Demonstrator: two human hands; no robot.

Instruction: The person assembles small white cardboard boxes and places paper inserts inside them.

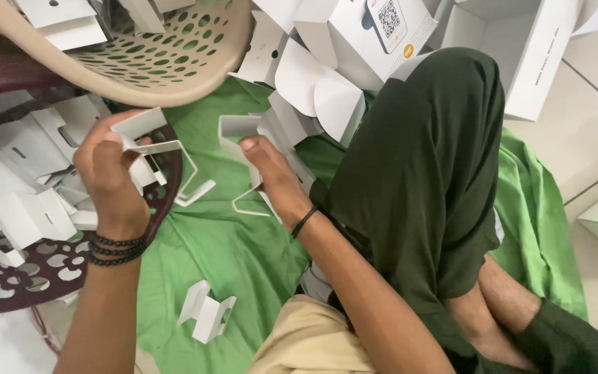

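Left hand (pixel 109 173) pinched a folded white card insert (pixel 148 135); right hand (pixel 268 170) gripped another bent insert (pixel 238 128). Left of the left hand, folded pieces filled the maroon tray (pixel 29 277); one lay below on the green cloth (pixel 205 312). Amount remaining unclear.

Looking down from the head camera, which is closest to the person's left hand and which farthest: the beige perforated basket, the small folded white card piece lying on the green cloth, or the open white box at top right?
From the left hand:
1. Beige perforated basket, just above it.
2. Folded white card piece, below on the green cloth.
3. Open white box, far across at top right.
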